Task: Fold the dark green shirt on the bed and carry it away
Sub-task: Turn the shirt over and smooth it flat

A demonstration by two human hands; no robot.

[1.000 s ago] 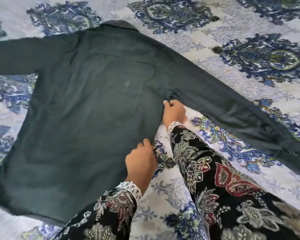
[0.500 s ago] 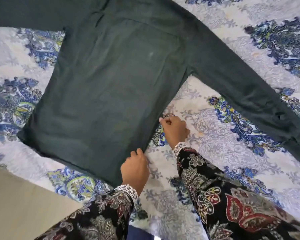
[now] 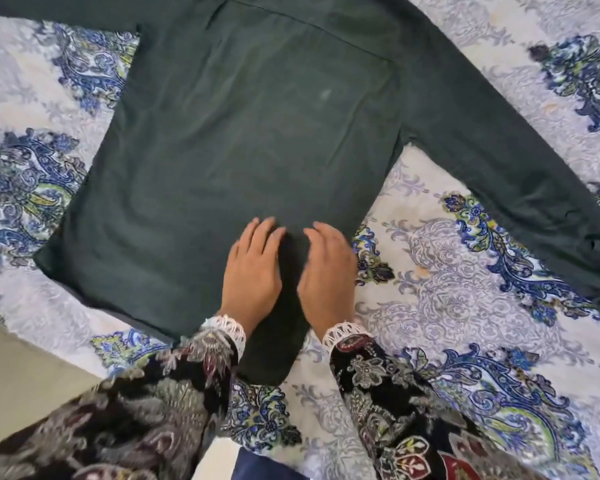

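Dark green shirt: matt woven cloth, faintly napped, one pale smudge far right of centre; bedspread: smooth printed cloth, blue paisley on white; sleeves: floral printed cloth with white lace cuffs.

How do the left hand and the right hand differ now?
The left hand lies wholly on the dark green shirt; the right hand lies at its side edge, partly over the bedsheet. The left hand's fingers look straighter, the right hand's slightly bent. Both rest flat, palms down.

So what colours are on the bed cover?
White bed cover with blue-and-green paisley, head view.
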